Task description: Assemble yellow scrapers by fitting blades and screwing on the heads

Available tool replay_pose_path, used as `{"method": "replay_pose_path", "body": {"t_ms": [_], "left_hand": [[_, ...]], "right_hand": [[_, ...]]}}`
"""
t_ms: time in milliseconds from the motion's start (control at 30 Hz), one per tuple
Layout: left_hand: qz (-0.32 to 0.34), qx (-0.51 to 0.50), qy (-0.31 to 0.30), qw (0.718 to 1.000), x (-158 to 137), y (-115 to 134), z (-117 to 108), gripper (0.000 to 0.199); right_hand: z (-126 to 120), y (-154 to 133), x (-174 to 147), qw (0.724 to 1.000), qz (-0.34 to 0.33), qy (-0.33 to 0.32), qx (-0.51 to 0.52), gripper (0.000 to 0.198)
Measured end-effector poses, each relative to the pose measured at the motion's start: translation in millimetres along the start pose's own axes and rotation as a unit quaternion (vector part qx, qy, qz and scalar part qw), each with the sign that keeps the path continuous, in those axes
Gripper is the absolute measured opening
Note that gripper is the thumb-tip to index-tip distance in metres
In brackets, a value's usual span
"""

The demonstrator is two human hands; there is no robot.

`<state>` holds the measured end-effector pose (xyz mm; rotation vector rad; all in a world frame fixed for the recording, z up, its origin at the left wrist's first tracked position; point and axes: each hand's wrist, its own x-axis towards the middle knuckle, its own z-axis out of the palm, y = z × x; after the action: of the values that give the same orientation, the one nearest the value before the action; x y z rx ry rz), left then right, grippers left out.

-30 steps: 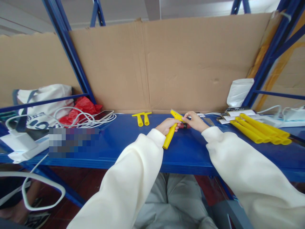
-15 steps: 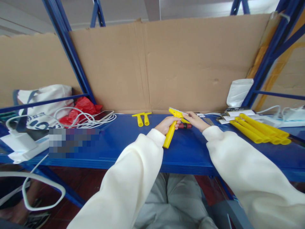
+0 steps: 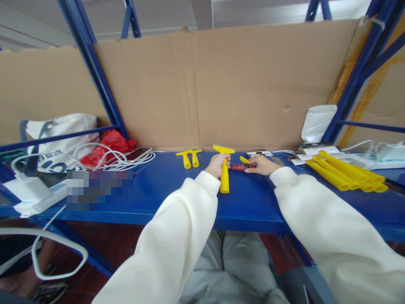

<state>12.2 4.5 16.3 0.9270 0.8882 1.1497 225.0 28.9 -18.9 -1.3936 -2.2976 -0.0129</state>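
Note:
My left hand (image 3: 219, 165) is wrapped around the neck of a yellow T-shaped scraper (image 3: 224, 181), its wide head up and its tubular handle pointing toward me. To the right, my right hand (image 3: 262, 165) is closed, finger and thumb about the black end of a tool with a red-and-black handle (image 3: 238, 167) on the bench. A small yellow piece (image 3: 244, 159) shows at the right fingertips; whether they hold it too is unclear. Two more yellow T-shaped pieces (image 3: 186, 160) lie left of my left hand.
Several yellow tubes (image 3: 348, 173) are stacked at right on the blue bench (image 3: 177, 194), near small boxes (image 3: 318, 150). At left are white cables (image 3: 139, 159), a red plastic bag (image 3: 109, 145), a cloth bag (image 3: 63, 139) and a power strip (image 3: 41, 200). Cardboard (image 3: 253, 84) stands behind.
My right hand has left the scraper head and moved slightly right and down to the red-and-black tool. My left hand has turned the scraper more upright and shifted it slightly left.

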Motion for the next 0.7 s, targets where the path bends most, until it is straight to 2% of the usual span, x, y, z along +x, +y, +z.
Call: {"method": "replay_pose_path", "body": {"t_ms": [67,200,333,400,533,600,700], "left_hand": [[0.007,-0.004,0.022,1.0,1,0,-2,0.026],[0.009,-0.002,0.043,0.999,3,1,-3,0.028],[0.007,-0.003,0.05,0.999,6,0,-4,0.028],[0.004,-0.003,0.059,0.998,8,-1,-5,0.027],[0.007,0.002,0.07,0.998,12,-2,-7,0.027],[0.003,0.005,0.072,0.997,13,-3,-8,0.027],[-0.014,0.024,0.089,0.996,14,-4,-10,0.026]], "right_hand": [[-4,-5,-1,1.0,0.001,-0.018,0.026,0.04],[-11,-15,-4,0.995,0.047,-0.025,0.087,0.046],[-11,-19,-2,0.976,0.096,0.071,0.18,0.049],[-11,-21,0,0.952,0.121,0.123,0.254,0.052],[-15,-25,3,0.881,0.128,0.224,0.396,0.056],[-18,-24,3,0.852,0.122,0.284,0.423,0.056],[-23,-16,4,0.825,0.123,0.362,0.417,0.057]]}}
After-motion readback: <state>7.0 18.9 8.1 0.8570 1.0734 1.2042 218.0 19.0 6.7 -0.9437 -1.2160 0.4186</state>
